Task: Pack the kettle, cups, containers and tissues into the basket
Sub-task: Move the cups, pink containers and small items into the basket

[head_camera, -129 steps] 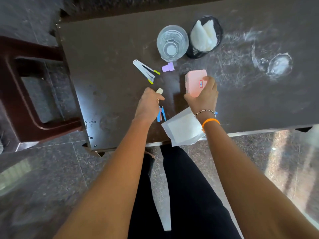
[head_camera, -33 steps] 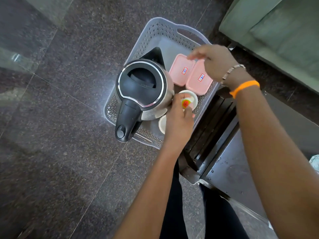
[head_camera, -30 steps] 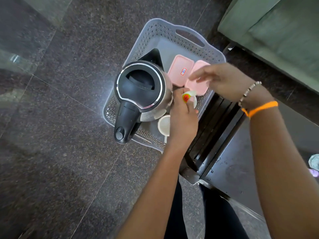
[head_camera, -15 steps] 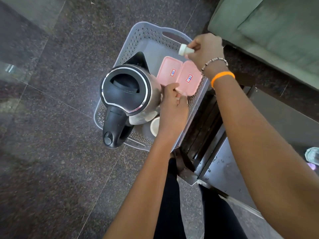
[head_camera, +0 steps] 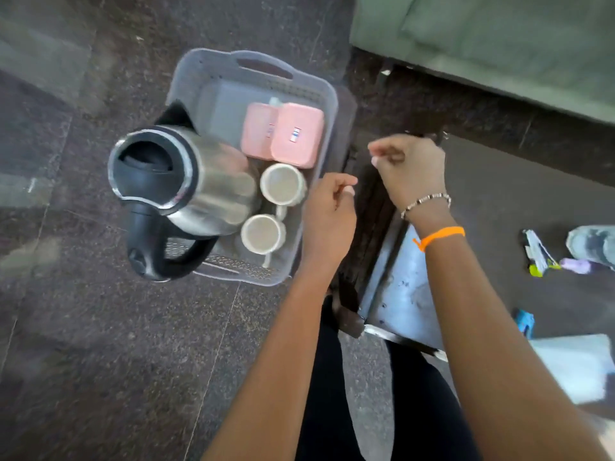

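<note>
A grey perforated basket [head_camera: 199, 74] stands on the dark stone floor. Inside it are a steel kettle [head_camera: 186, 181] with a black lid and handle, two white cups [head_camera: 283, 184] [head_camera: 263, 234] and two pink containers [head_camera: 296, 134] [head_camera: 256, 131] side by side. A small pale item [head_camera: 274, 102] shows at the far edge of the containers. My left hand [head_camera: 329, 217] hovers at the basket's right rim, fingers loosely curled, holding nothing that I can see. My right hand [head_camera: 409, 168] is over the table's left end, curled shut and empty. The frame is blurred.
A dark table [head_camera: 499, 207] fills the right side, with a clear glass [head_camera: 595, 244], a purple item [head_camera: 577, 265], coloured clips [head_camera: 537, 254] and a white tissue [head_camera: 572, 367] on it. A green sofa [head_camera: 499, 38] stands behind. My dark trousers are below.
The small white bottle that my right hand held over the basket is gone from it. Both hands have drawn back to the right, off the basket. The view has swung right.
</note>
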Demonstrator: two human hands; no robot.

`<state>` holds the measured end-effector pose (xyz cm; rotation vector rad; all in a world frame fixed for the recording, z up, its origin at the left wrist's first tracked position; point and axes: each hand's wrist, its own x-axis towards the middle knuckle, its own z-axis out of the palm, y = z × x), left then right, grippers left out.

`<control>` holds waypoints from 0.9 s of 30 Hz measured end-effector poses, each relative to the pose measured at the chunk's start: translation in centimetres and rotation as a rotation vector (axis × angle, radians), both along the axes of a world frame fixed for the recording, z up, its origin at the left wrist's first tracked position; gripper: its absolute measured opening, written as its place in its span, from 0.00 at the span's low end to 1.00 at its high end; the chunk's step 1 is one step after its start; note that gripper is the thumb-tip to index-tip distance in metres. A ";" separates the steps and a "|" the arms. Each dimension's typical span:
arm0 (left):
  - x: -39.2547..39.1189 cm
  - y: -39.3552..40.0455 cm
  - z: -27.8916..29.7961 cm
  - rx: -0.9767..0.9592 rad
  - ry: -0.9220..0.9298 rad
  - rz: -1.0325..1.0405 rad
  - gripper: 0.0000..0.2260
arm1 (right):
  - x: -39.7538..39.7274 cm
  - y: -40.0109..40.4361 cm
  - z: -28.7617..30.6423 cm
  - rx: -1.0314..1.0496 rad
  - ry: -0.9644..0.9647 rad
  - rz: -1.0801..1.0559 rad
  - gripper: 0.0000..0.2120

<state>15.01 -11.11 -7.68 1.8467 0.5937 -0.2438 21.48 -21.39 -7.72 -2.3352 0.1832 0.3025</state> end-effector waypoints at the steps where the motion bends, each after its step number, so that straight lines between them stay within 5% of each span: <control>1: -0.7 -1.5 -0.1 0.005 0.025 -0.039 0.09 | -1.8 -1.9 -0.1 0.022 0.037 -0.043 0.11; 17: -8.9 -25.9 -5.9 0.048 0.373 -0.634 0.11 | -19.8 -30.5 -8.1 -0.048 0.393 -0.462 0.09; 24: -11.6 -31.1 -9.5 0.088 0.599 -0.734 0.14 | -23.3 -33.8 -13.0 -0.166 0.580 -0.251 0.24; 27: -13.1 -31.5 -10.4 0.115 0.664 -0.734 0.14 | -23.5 -33.8 -14.1 -0.199 0.603 -0.082 0.21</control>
